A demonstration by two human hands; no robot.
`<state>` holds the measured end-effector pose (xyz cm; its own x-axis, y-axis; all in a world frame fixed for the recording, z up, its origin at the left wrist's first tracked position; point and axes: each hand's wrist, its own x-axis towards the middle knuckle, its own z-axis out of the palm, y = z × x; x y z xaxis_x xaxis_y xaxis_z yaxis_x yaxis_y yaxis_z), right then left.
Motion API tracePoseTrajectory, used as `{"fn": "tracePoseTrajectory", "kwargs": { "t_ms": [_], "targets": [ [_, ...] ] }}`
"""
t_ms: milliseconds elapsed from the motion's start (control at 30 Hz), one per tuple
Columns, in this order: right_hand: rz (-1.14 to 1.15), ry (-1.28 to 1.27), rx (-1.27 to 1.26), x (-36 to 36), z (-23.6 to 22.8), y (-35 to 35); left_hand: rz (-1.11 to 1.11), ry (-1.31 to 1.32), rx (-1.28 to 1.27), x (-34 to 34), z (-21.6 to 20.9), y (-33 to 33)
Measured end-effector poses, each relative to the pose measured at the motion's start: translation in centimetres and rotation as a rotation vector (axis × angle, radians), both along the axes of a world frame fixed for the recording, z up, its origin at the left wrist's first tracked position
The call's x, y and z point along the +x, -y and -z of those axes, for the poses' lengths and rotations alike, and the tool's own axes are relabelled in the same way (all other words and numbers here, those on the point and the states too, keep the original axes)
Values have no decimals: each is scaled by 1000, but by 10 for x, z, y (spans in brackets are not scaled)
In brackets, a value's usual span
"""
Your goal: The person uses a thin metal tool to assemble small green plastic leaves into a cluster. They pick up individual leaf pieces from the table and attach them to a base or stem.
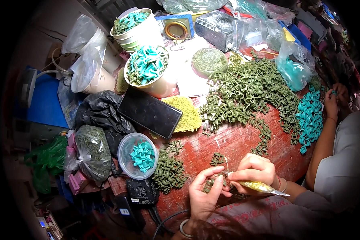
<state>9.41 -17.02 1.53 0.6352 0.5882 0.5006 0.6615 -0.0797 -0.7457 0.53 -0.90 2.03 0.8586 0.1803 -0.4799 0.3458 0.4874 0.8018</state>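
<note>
Near the table's front edge, my left hand (204, 193) is closed around a small olive-green ring-shaped piece (209, 185), pinched between thumb and fingers. Close beside it on the right, my right hand (255, 171) grips a slim tool (264, 188) with a yellow, clear-wrapped body tapering to a point at lower right. The tool's other end is hidden by my fingers, which meet at the piece. A few more olive-green pieces (217, 159) lie just beyond my hands on the red table (202, 150).
A large heap of olive-green pieces (248, 88) spreads beyond my hands, with turquoise rings (310, 118) at its right. Leftward are a clear tub (121, 163) of turquoise pieces, a phone (150, 112), a yellow sponge (192, 116) and full buckets (156, 86). Another person's arm (323, 140) is at right.
</note>
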Motion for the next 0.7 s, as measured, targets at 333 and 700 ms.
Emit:
{"fn": "tracePoseTrajectory", "kwargs": {
  "t_ms": [333, 700],
  "targets": [
    [86, -70, 49, 1, -2, 1, 3, 17, -20, -1, 1, -1],
    [-9, -222, 29, 3, -7, 3, 124, 168, 359, -1, 14, -5]
  ]
}}
